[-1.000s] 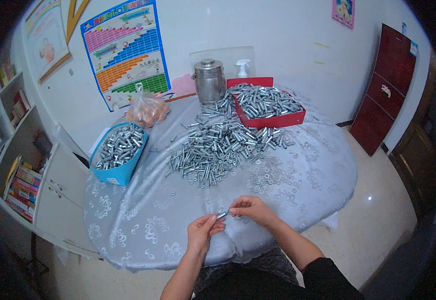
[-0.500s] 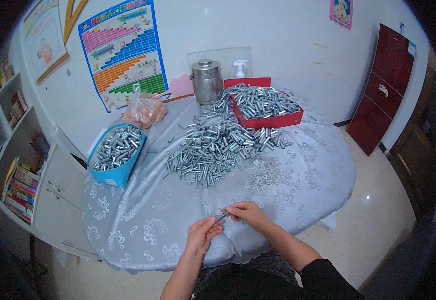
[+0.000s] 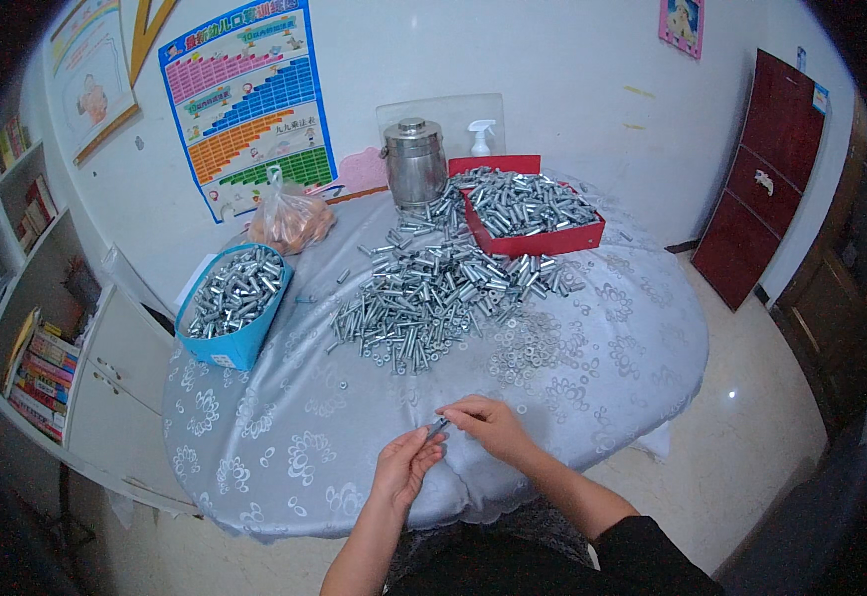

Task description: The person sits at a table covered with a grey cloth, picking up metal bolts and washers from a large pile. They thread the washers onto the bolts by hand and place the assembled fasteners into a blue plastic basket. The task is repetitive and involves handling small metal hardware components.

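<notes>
Both hands meet over the near edge of the counter (image 3: pixel 284 447), which wears a pale blue cloth with a white flower pattern.

My left hand (image 3: pixel 403 465) comes up from below, fingers curled and pressed round the near end of a small metal bolt (image 3: pixel 437 428). My right hand (image 3: pixel 486 425) reaches in from the right, thumb and forefinger pinched on the far end of the same bolt. The bolt sits tilted between the two hands, just above the cloth; whether it touches the cloth I cannot tell.

Farther off, mid-counter: a loose heap of bolts (image 3: pixel 423 298) spread wide. Just right of it, a scatter of small washers (image 3: pixel 528 343) lying flat on the cloth.

Far right: a red tray (image 3: pixel 533 241) piled with more bolts, its near wall touching the heap.

Left: a blue box (image 3: pixel 237 343) full of bolts, near the counter's left edge, well apart from my hands.

Far side, by the wall: a steel pot with lid (image 3: pixel 415 164), a white spray bottle (image 3: pixel 481 134) just right of it, and a clear plastic bag (image 3: pixel 289 221) with orange contents at the far left.

Coloured chart (image 3: pixel 246 99) on the wall behind.
</notes>
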